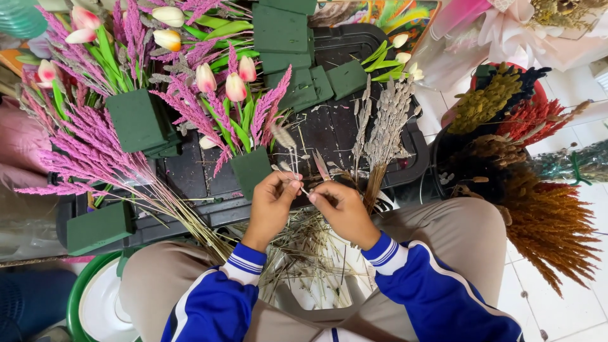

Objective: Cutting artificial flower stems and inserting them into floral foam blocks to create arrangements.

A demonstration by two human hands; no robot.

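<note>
While pink plumes (82, 149) fan across the far left beside a green foam block (136, 119), the left hand (272, 204) pinches a thin dried stem (292, 166) between thumb and fingertips above the black tray (329, 136). Just beside it, the right hand (342, 208) pinches the same stem's lower end. Grey dried sprigs (386, 123) lie right of them, orange plumes (548, 225) farther right.

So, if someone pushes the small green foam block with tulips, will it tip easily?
Probably yes: the foam block looks light, while tall tulips and pink plumes make it top-heavy. Its flat base may help slightly.
</note>
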